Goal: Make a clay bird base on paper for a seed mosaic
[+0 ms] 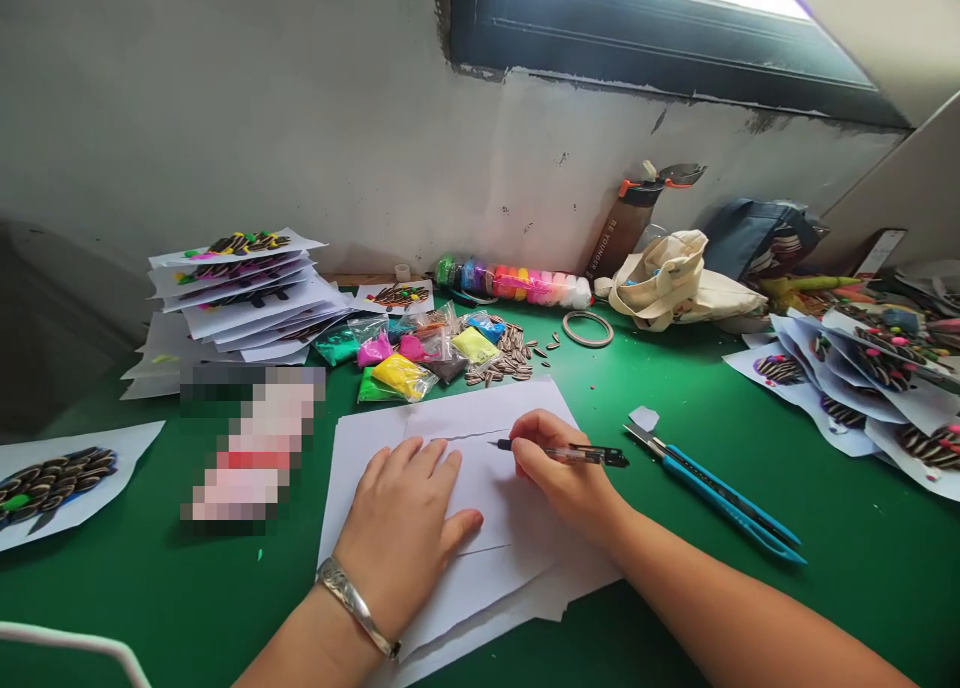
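Note:
White paper sheets [480, 588] lie stacked on the green table in front of me, with thin dark lines on the top one. My left hand [409, 508] rests flat on the top sheet, fingers stretched out, a silver bracelet at its wrist. In my right hand [562, 468] is a black pen [577, 454], pinched between thumb and fingers. Its tip points left, at or just over the paper near the upper line. To the right of that hand lies a blue utility knife [720, 493], beside a small paper scrap [643, 418].
Bags of coloured clay [405, 373] and sunflower seeds [506, 353] lie beyond the paper. A tape roll [587, 329], cloth bag [675, 288] and brown bottle [622, 228] stand farther back. Seed-decorated sheets are piled left [247, 313] and right [862, 378]. A white cable [75, 636] crosses the front left.

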`<action>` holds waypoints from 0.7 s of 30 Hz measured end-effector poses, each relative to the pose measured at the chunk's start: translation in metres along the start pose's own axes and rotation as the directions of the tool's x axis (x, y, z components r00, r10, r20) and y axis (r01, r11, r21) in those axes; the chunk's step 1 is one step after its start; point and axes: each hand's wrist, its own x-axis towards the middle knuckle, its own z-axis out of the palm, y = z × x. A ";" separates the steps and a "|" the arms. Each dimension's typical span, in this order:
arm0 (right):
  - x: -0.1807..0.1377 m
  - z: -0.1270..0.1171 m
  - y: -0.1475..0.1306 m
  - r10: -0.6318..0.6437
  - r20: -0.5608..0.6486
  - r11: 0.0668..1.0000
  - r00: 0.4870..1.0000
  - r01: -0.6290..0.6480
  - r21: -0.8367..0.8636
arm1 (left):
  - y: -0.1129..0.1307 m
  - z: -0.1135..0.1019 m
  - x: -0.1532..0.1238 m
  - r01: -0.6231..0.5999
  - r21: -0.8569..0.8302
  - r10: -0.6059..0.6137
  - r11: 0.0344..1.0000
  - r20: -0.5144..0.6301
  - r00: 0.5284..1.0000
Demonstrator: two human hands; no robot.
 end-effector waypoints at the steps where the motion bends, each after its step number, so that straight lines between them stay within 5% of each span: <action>1: 0.002 -0.002 0.000 0.002 -0.015 1.000 1.000 -0.002 -0.009 | 0.002 0.000 0.000 0.006 0.008 -0.006 1.000 0.003 1.000; 17: 0.001 0.000 -0.006 -0.045 -0.135 0.994 0.990 0.030 -0.106 | 0.009 0.001 -0.003 0.090 0.016 -0.090 0.996 0.001 0.996; 21: -0.003 0.005 -0.013 -0.009 -0.037 0.996 0.999 0.005 -0.095 | 0.010 0.003 -0.002 0.090 0.027 -0.090 0.996 -0.004 0.996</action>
